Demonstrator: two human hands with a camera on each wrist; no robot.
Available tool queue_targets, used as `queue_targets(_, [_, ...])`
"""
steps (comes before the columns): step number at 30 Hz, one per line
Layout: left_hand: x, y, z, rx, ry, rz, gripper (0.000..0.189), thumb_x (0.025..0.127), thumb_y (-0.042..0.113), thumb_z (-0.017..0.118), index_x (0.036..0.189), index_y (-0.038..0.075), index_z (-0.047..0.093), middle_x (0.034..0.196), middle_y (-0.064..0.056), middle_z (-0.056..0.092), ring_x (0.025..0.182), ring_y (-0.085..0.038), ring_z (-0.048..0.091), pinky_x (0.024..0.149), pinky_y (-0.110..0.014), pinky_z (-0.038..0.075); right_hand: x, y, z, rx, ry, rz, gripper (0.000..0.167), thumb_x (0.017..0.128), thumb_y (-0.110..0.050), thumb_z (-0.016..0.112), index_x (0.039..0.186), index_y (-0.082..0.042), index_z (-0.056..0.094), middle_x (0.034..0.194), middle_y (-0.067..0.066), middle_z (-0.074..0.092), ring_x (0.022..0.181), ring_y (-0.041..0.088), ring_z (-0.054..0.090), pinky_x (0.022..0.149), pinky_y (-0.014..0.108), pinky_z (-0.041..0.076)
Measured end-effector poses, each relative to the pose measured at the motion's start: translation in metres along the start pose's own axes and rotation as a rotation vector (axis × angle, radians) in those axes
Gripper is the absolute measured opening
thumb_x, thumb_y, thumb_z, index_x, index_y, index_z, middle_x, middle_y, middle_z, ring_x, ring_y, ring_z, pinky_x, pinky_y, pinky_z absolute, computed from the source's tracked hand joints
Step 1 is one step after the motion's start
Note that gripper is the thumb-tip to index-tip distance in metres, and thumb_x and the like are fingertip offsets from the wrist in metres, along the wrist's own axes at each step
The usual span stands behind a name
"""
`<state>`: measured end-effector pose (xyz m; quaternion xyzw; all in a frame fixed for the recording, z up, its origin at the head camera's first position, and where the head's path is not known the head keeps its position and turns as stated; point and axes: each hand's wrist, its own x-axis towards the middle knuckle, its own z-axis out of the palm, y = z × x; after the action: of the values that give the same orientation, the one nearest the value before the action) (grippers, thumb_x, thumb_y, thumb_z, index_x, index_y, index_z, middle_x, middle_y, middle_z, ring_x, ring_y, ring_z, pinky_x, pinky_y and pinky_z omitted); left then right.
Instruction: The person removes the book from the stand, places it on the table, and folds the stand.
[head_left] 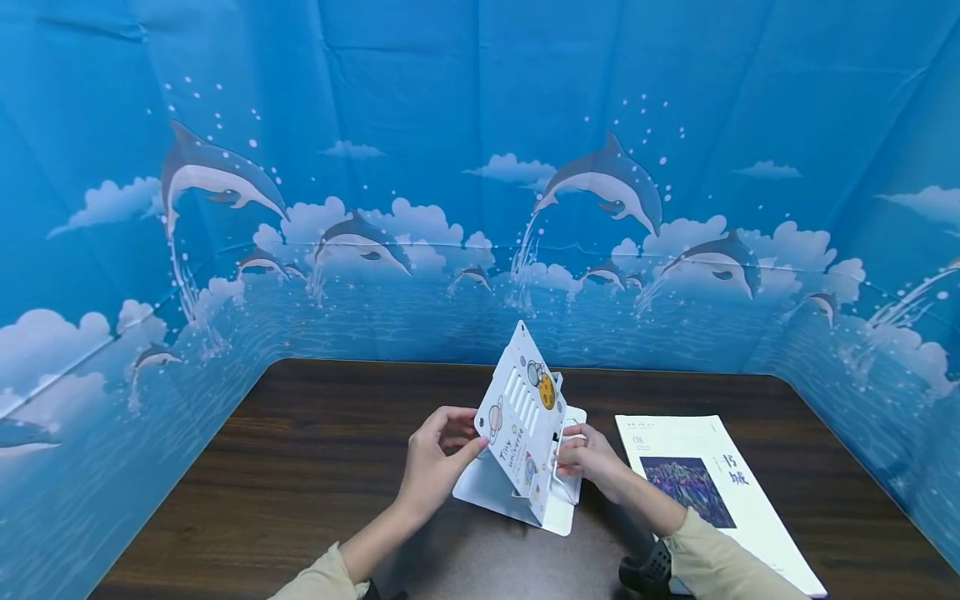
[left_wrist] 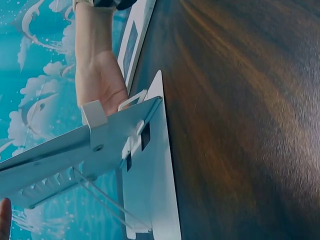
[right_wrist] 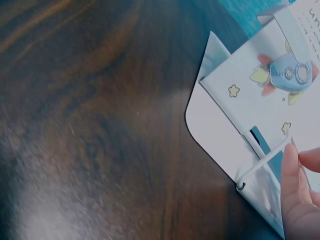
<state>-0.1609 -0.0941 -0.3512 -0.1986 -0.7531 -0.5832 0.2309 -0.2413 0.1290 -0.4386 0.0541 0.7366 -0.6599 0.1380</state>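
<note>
The white stand (head_left: 513, 429) tilts between the left grip (head_left: 442, 457), pinching its left edge, and the right grip (head_left: 591, 458), pinching its thin wire (right_wrist: 265, 159).

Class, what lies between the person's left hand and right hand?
In the head view, the white stand lies between the left hand and the right hand; the magazine lies outside that stretch, farther right.
</note>
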Motion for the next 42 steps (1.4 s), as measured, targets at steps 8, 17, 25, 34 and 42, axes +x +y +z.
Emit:
queue_targets(8, [-0.005,0.004,0.007,-0.025,0.030,-0.025,0.028,0.070,-0.011,0.070,0.095,-0.008,0.059,0.087,-0.016,0.061,0.077,-0.031,0.059,0.067,-0.032,0.054,0.005,0.000,-0.006,-0.030,-0.028,0.004,0.042,0.079,0.005,0.056,0.118,0.006,0.039,0.086,0.014,0.056,0.066,0.017,0.057,0.059,0.026,0.051])
queue_targets(17, [-0.009,0.007,0.013,-0.062,0.036,-0.066,0.029,0.069,-0.010,0.070,0.095,-0.008,0.057,0.088,-0.015,0.061,0.080,-0.032,0.059,0.069,-0.038,0.053,0.008,-0.003,-0.011,-0.035,-0.068,0.020,0.044,0.079,0.005,0.056,0.119,0.005,0.040,0.086,0.013,0.057,0.069,0.017,0.057,0.060,0.029,0.052])
queue_targets(25, [-0.011,0.009,0.018,-0.084,0.032,-0.077,0.030,0.069,-0.010,0.070,0.095,-0.008,0.057,0.088,-0.016,0.061,0.081,-0.031,0.059,0.069,-0.039,0.053,0.011,-0.005,-0.015,-0.059,-0.091,0.022,0.043,0.079,0.004,0.055,0.120,0.004,0.040,0.086,0.013,0.056,0.067,0.018,0.056,0.060,0.028,0.052])
queue_targets(34, [-0.011,0.010,0.020,-0.092,0.027,-0.080,0.030,0.068,-0.011,0.071,0.095,-0.008,0.057,0.088,-0.014,0.062,0.080,-0.023,0.060,0.069,-0.043,0.052,0.011,-0.004,-0.016,-0.067,-0.088,0.046,0.045,0.080,0.005,0.055,0.122,0.004,0.039,0.089,0.014,0.055,0.069,0.019,0.056,0.060,0.029,0.051])
queue_targets(42, [-0.012,0.011,0.021,-0.090,0.032,-0.085,0.030,0.068,-0.011,0.070,0.095,-0.007,0.057,0.088,-0.014,0.062,0.080,-0.016,0.059,0.069,-0.042,0.053,0.012,-0.003,-0.018,-0.071,-0.108,0.048,0.045,0.080,0.004,0.055,0.122,0.004,0.038,0.090,0.014,0.055,0.071,0.019,0.056,0.061,0.029,0.052])
